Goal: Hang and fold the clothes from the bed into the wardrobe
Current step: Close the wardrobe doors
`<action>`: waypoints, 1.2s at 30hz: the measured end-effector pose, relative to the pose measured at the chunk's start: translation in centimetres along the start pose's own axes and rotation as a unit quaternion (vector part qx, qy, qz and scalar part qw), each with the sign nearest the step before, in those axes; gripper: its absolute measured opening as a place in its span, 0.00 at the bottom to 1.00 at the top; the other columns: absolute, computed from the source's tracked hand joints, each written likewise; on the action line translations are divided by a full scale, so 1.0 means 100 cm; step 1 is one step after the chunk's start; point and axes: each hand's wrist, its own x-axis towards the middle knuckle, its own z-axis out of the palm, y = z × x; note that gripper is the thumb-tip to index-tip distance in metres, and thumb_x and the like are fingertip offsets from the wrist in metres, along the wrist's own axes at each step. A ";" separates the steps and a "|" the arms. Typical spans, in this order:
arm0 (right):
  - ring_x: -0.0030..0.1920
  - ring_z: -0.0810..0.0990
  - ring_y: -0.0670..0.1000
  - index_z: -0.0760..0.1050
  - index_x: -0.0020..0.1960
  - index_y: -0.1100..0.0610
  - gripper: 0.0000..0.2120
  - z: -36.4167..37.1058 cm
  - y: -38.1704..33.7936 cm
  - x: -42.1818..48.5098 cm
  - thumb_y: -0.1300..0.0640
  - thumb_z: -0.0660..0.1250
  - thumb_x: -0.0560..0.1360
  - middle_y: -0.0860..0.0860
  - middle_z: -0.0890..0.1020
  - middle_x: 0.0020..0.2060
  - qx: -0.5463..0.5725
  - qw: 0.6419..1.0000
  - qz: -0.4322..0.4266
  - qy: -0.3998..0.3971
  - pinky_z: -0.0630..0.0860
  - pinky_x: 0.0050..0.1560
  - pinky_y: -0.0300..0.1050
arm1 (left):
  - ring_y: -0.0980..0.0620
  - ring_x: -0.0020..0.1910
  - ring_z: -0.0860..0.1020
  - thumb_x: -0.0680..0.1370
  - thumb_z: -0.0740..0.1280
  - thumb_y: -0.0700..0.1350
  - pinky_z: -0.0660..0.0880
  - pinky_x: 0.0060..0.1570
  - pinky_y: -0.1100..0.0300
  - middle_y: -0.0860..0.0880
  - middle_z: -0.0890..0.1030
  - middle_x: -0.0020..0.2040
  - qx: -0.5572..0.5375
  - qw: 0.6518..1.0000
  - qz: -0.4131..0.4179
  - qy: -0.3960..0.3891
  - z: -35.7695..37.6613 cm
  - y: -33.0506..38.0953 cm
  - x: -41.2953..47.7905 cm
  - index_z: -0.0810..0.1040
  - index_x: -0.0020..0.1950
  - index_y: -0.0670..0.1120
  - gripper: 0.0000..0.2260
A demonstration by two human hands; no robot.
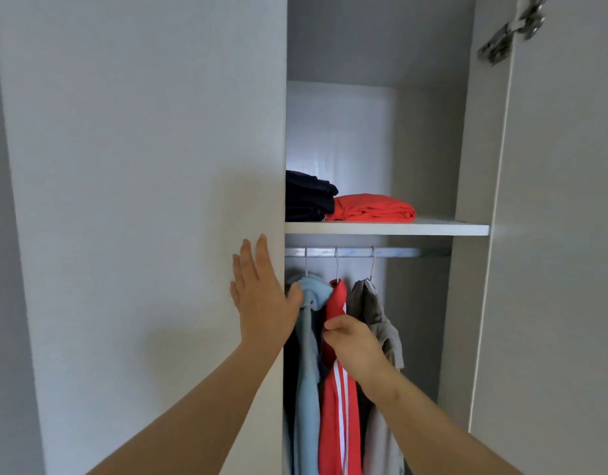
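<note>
The red track jacket with white stripes (338,406) hangs on the metal rail (391,252), between a light blue hoodie (307,354) and a beige shirt (378,313). I'd tug it gently straight down so that it sits square on its hanger. The right hand (354,344) pinches the red cloth, fingers (333,325) together. The left hand (261,299) lies flat with its fingers straight against the pale grey wardrobe door (141,166), thumb touching the hoodie.

My left hand (261,299) lies flat on the closed wardrobe door (141,166). My right hand (354,344) pinches the red striped jacket (336,406), hung on the rail (391,252) between a light blue garment (306,371) and a beige shirt (378,310).
</note>
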 end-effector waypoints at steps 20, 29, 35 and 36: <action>0.46 0.75 0.50 0.71 0.61 0.55 0.14 -0.220 -0.024 -0.270 0.61 0.58 0.77 0.51 0.77 0.52 -0.064 0.949 0.006 0.309 0.69 0.41 0.39 | 0.54 0.60 0.70 0.74 0.64 0.37 0.59 0.45 0.72 0.52 0.72 0.60 -0.254 0.932 0.112 -0.232 -0.066 0.205 -0.184 0.78 0.52 0.46 0.10; 0.58 0.72 0.52 0.66 0.67 0.54 0.20 -0.324 -0.001 -0.282 0.62 0.59 0.76 0.48 0.69 0.60 -0.103 0.936 -0.006 0.337 0.70 0.55 0.41 | 0.51 0.54 0.74 0.73 0.64 0.35 0.62 0.46 0.69 0.49 0.75 0.57 -0.260 0.928 0.079 -0.253 -0.022 0.288 -0.231 0.78 0.53 0.44 0.11; 0.39 0.70 0.62 0.69 0.44 0.61 0.07 -0.330 0.005 -0.272 0.64 0.53 0.73 0.56 0.75 0.36 -0.063 0.953 0.008 0.296 0.73 0.40 0.47 | 0.54 0.46 0.72 0.72 0.64 0.34 0.61 0.40 0.70 0.52 0.73 0.51 -0.264 0.934 0.053 -0.234 -0.016 0.284 -0.233 0.78 0.51 0.46 0.11; 0.44 0.73 0.65 0.72 0.43 0.60 0.10 -0.329 0.003 -0.273 0.63 0.52 0.73 0.58 0.78 0.40 -0.068 0.954 0.004 0.293 0.76 0.48 0.52 | 0.54 0.46 0.73 0.72 0.64 0.34 0.61 0.40 0.71 0.53 0.72 0.50 -0.266 0.936 0.045 -0.226 -0.017 0.280 -0.232 0.77 0.50 0.47 0.11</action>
